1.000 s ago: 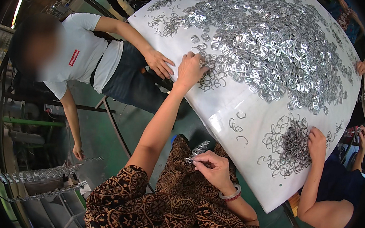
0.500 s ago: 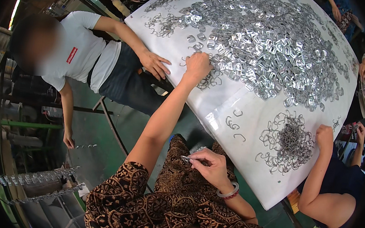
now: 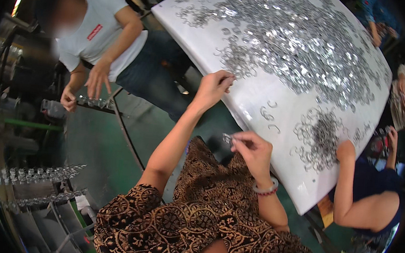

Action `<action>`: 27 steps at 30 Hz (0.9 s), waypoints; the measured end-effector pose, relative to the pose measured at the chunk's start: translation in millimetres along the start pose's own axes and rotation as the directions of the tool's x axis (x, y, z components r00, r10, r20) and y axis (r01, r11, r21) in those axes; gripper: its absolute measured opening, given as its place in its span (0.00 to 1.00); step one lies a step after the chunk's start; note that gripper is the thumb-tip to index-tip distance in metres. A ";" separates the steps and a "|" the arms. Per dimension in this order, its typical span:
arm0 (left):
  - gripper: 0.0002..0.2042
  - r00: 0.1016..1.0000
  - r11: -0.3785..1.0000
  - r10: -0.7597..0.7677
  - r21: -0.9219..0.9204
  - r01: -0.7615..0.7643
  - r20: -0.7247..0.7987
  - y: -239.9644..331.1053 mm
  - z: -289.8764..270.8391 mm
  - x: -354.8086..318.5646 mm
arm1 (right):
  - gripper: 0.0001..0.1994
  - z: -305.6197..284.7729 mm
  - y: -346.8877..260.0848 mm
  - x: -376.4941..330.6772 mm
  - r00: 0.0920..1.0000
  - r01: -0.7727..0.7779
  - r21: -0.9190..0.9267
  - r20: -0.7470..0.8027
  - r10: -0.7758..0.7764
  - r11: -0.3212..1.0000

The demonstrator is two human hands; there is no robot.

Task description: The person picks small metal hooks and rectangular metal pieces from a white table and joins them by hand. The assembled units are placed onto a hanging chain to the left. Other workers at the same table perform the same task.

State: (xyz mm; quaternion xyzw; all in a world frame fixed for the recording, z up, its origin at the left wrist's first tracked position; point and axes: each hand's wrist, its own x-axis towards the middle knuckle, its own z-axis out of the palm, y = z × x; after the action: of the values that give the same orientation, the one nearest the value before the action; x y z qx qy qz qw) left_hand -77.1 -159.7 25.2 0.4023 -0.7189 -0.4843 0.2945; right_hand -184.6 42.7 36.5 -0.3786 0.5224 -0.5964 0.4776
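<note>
Over the table's near-left edge, my left hand is closed in a pinch. A thin curved wire hook, blurred and mostly covered by the fingers, shows at its fingertips. Lower and to the right, in front of my lap, my right hand pinches a small shiny metal buckle between thumb and fingers; whether more than one is held cannot be told. Just beyond my left hand lies a loose pile of wire hooks. A large heap of flat metal buckles spreads behind it across the white table.
Another hook pile lies at the right, beside a co-worker's arm. A few single hooks lie between. At the left, a person in a white shirt handles a strung row of metal pieces. Loaded racks stand lower left.
My left hand has pulled back from the hook pile toward me. My right hand has risen with the buckle. The person at left has brought both hands together at the strung row.
</note>
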 end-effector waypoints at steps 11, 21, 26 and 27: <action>0.08 0.944 0.943 0.323 0.104 -0.315 -0.064 50.1 6.6 -132.7 | 0.07 7.8 -6.9 3.2 0.988 0.055 0.100 -0.147 -0.040 0.993; 0.08 0.903 0.904 0.422 0.106 -0.414 -0.075 31.8 27.6 -120.6 | 0.09 2.3 -1.1 6.1 0.964 0.224 -0.030 -0.142 -0.226 0.974; 0.07 0.931 0.912 0.361 -0.227 -0.343 0.045 22.4 22.0 -109.3 | 0.06 -36.7 -13.2 20.6 0.985 0.173 -0.190 0.038 -0.168 0.967; 0.06 0.911 0.892 0.409 -0.238 -0.385 0.059 20.2 19.2 -106.2 | 0.05 -56.2 -17.6 30.2 0.995 0.098 -0.253 0.002 -0.101 0.962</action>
State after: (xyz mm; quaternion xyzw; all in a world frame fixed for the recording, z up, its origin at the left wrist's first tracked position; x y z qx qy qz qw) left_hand -45.2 -55.0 33.6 0.1850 -0.7424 -0.5118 0.3909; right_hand -248.9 28.3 43.0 -0.4588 0.5774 -0.5501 0.3919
